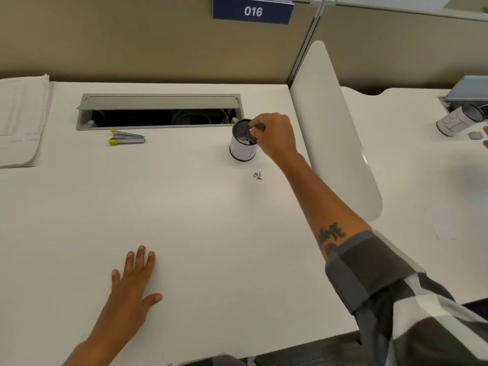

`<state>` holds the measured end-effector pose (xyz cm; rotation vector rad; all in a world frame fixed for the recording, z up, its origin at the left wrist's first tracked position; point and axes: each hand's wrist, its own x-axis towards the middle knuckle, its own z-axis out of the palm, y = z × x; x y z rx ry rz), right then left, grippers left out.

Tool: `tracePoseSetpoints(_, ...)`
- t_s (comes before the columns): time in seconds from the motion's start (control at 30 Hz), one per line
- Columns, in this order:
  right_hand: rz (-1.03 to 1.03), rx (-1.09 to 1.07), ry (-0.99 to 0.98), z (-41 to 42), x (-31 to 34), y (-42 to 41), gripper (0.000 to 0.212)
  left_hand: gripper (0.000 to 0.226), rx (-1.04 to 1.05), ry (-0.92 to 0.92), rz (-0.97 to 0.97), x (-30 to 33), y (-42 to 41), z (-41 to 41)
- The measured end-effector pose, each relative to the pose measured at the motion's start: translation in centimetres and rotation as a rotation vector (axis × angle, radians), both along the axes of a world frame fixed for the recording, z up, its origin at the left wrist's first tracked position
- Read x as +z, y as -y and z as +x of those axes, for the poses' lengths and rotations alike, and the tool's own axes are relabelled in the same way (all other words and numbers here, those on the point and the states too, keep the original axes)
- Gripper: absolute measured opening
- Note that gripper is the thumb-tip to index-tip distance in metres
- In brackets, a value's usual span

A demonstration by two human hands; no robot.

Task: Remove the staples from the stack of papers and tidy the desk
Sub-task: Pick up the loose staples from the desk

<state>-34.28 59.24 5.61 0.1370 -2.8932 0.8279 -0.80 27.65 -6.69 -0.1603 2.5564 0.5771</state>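
The right hand (274, 136) hangs over the mouth of a small mesh cup (243, 143) wrapped in white paper, its fingertips pressed together just above the rim as if pinching something small. Whatever it holds is too tiny and blurred to name, though loose staples are the likely guess, given the job.

What the next move turns on is a little cluster of pulled staples (257, 175) lying on the white desk (198, 220) just in front of the cup, on the near side towards the person and almost directly below the right wrist. From the pinch, that pile lies down and back towards the body, a short drop away. The right hand is far nearer to it than the other one, so it looks like the natural hand to gather them. The staples are small and scattered at odd angles, with no single long axis to line up on.

The left hand (132, 291) rests flat on the desk near the front edge, fingers spread and holding nothing, well apart from the cup.

The staple remover (126, 138), with its yellow tips, lies along the desk edge of the open cable tray (158, 112), well to the left. The stack of papers (21, 120) sits at the far left corner
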Motion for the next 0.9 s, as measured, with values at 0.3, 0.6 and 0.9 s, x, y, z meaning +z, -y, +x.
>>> tracePoseSetpoints(0.3,0.221,0.119,0.058,-2.7,-1.1,1.0,0.019,0.105,0.0,-0.006,0.025,-0.2,0.1,0.1)
tracePoseSetpoints(0.6,-0.087,-0.094,-0.097,-1.7,-1.1,-2.1,0.013,0.104,-0.001,0.006,0.039,-0.3,0.3,0.2)
tracePoseSetpoints(0.9,-0.119,-0.15,0.179,5.1,-7.4,-4.1,0.019,0.101,-0.012,0.011,0.019,0.1,0.1,-0.1)
